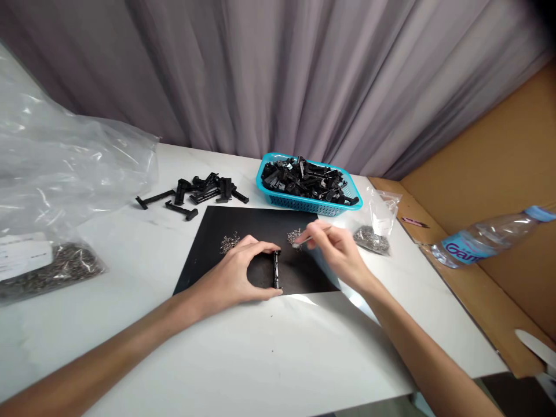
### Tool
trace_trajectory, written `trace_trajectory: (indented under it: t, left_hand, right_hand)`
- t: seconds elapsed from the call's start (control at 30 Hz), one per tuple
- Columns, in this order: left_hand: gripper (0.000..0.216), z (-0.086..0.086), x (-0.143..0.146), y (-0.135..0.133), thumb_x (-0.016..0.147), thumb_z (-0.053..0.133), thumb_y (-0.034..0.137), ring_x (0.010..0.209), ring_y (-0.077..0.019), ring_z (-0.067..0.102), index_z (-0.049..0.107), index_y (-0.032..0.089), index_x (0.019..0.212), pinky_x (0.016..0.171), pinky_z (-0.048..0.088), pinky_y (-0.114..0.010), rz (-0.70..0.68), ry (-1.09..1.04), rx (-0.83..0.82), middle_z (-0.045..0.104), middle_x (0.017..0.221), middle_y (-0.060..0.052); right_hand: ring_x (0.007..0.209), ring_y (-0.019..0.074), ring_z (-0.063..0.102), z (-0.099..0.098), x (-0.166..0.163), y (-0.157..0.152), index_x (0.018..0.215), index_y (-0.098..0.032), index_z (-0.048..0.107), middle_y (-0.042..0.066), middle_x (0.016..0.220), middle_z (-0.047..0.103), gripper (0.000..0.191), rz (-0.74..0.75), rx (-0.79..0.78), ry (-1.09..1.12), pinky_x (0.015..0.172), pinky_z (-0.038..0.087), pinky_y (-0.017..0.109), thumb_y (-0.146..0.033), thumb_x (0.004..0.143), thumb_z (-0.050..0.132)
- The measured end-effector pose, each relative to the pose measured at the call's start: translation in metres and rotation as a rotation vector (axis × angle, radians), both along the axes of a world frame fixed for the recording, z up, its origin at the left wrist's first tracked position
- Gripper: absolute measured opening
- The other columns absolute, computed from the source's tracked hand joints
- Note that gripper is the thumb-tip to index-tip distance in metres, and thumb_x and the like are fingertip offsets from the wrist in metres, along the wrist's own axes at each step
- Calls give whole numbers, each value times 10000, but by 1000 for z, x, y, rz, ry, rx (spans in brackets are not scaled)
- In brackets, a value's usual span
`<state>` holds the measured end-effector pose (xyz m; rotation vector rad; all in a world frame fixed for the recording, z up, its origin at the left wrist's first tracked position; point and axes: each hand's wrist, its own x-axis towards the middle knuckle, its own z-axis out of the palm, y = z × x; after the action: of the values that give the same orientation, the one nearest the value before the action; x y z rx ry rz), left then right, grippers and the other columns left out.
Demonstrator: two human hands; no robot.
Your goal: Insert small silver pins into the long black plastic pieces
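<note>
My left hand [237, 269] grips a narrow black plastic part [276, 270] by its two ends, between thumb and fingers, over the black mat [264, 220]. In my right hand [336, 249] is a thin metal tool, apparently tweezers [307, 238], pinched in the fingers. Its tip is at a small pile of tiny metal pieces [293, 236] on the mat's right side. Another pile of small metal pieces [229, 242] lies on the mat just beyond my left hand. The pieces are too small to tell their exact kind.
A blue basket [304, 205] full of black parts stands behind the mat. Loose black parts [208, 188] lie to its left. Bags of metal pieces are at left [65, 266] and right [372, 238]. A water bottle [482, 240] lies on cardboard [490, 307] at right.
</note>
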<state>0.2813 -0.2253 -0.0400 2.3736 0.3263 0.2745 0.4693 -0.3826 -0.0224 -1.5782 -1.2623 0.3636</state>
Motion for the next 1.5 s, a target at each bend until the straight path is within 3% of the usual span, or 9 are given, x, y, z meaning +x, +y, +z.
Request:
trace_trajectory:
  t: [0.13,0.3,0.53,0.8,0.97,1.13,1.27,1.37,1.5]
  left_hand:
    - [653,0,-1,1,723,850,494,1159,-269,641,625,316,1309,1085,506,-448,-11,13,11,593,1223,-45]
    - [640,-1,-3,1,760,826,506,1158,-275,629,603,301,1323,1055,517,-459,-2,-11,82,604,1225,-55]
    - [636,0,-5,0,767,838,469,1073,-258,639,594,317,1335,1010,520,-468,52,-151,186,644,1157,-38]
    - [595,5,-8,2,778,829,474,1077,-241,658,607,336,1312,1000,552,-433,142,-161,78,640,1151,-22]
    - [577,28,14,19,841,768,488,1205,-265,605,566,328,1357,1105,485,-467,206,-219,170,607,1265,-52]
    - [681,67,86,60,870,725,476,1345,-296,489,477,229,1454,1169,395,-482,168,-301,384,599,1379,-112]
    - [731,84,136,91,832,740,532,1335,-352,502,517,195,1441,1137,398,-523,149,-225,408,622,1394,-145]
    - [847,90,140,106,835,706,611,1391,-381,456,446,169,1509,1145,370,-528,168,-201,428,544,1492,-183]
    - [621,98,99,120,915,601,569,1359,-349,474,541,192,1405,1161,323,-519,205,-178,485,585,1449,-139]
  right_hand:
    - [912,209,581,14,29,-20,801,-196,683,61,892,599,493,-246,-71,-403,918,461,382,-433,1098,370]
    - [916,201,648,6,48,-43,1128,-203,712,82,1067,607,357,6,-478,-491,855,520,359,-343,1092,386]
    - [810,186,657,-9,33,-35,1202,-149,687,104,1075,600,293,29,-493,-661,751,536,327,-243,1065,445]
    - [784,182,663,-12,8,-5,931,-178,702,66,1003,662,209,-341,-455,-663,593,348,292,-134,1021,519]
    - [849,193,684,-4,8,-1,972,-205,679,39,963,706,185,-394,-450,-641,567,261,295,-176,1045,512]
    - [813,200,677,-13,2,6,917,-199,694,59,948,708,198,-358,-472,-645,598,307,300,-107,993,536]
    - [845,216,676,-21,-5,11,920,-200,705,77,969,705,232,-328,-435,-661,622,359,303,-54,947,526]
    - [908,226,680,-22,-4,9,968,-209,704,71,986,709,267,-324,-368,-624,660,398,295,-26,916,517]
    - [917,226,682,-23,1,6,966,-199,691,68,992,709,306,-299,-329,-550,705,432,287,13,872,491]
